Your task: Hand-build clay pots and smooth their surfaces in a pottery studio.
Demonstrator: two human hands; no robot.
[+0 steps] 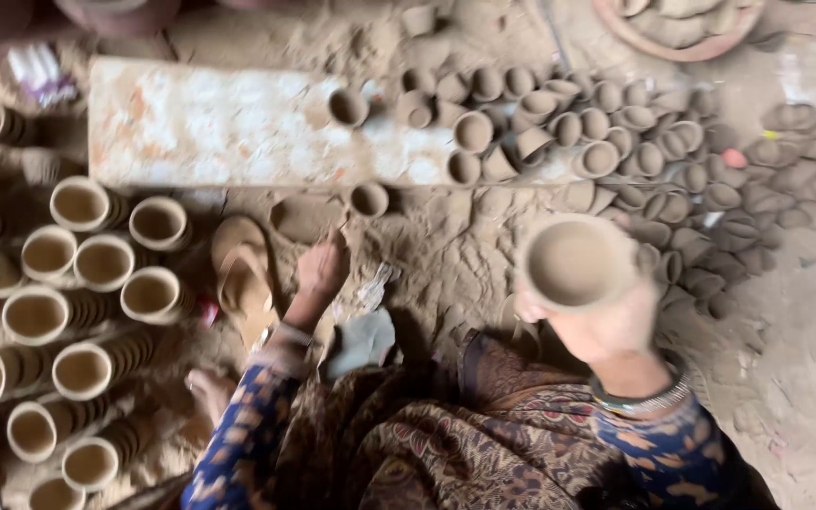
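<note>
On the sandy floor (446, 255), where the person sits cross-legged in patterned cloth, the right hand (606, 321) is lifted to the right of the lap and wrapped around a clay cup (578, 264), fingers curled snugly about its lower body so that its round open mouth faces up toward the camera; the cup looks empty and pale brown, though the frame is a little blurred. The right forearm rises from a blue patterned sleeve, with bangles (639, 401) at the wrist, and angles up and slightly inward. The left hand (321, 269) stretches forward and down to the sand, fingers loosely together and pointing away from the body; whether it grips anything cannot be told, as the fingertips blur into the ground. It lies just beside a sandal (243, 274) and near a single small cup (368, 199) standing on the sand. Ahead of both hands lies a long pale slab (229, 127) with a few small cups on its right end, and beyond that a loose heap of small clay cups (635, 142) spreads to the right. To the left, rows of stacked cups (96, 312) lie on their sides with their mouths facing the viewer.
</note>
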